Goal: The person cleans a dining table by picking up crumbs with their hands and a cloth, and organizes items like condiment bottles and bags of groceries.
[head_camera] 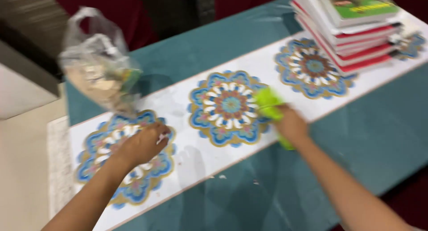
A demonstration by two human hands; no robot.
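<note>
Meanwhile, the right hand (292, 124) holds a bright green cloth (269, 104) in a closed grip; the left hand (145, 144), fingers curled, pinches small white scraps (161, 139) on the teal counter (356, 119).

A clear, crumpled plastic bag (99, 68) stands at the table's left end.

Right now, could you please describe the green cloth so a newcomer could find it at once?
Start at the teal table and follow its white runner to the middle mandala. The cloth lies at that mandala's right edge, under the right hand; it is the only bright lime-green thing there.
</note>
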